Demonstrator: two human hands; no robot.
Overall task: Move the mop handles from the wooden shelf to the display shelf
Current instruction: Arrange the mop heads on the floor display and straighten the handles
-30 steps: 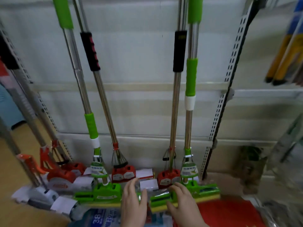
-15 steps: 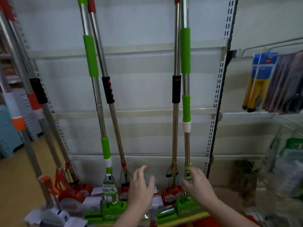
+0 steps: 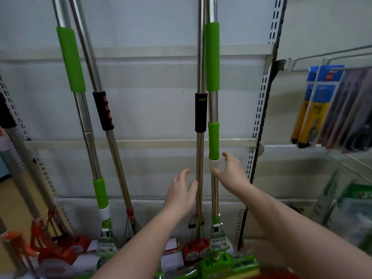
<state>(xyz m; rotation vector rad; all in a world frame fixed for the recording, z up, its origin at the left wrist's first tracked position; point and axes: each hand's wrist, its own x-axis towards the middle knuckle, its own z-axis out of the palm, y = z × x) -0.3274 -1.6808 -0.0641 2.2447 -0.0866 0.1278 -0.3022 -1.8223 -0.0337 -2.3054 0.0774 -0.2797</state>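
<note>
Against the grey slotted display shelf panel (image 3: 141,109), two steel mop handles lean upright: the black-gripped one (image 3: 199,158) and the green-sleeved one (image 3: 213,137). My left hand (image 3: 181,195) and right hand (image 3: 231,174) flank them, fingers spread, holding nothing, probably steadying their lean.

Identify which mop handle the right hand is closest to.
The rightmost green-sleeved mop handle: the right hand opens around its white collar, while the black-gripped handle stands left of it, nearer the left hand.

Soft even light, wide-angle bowing, blurred edges, faint glare
</note>
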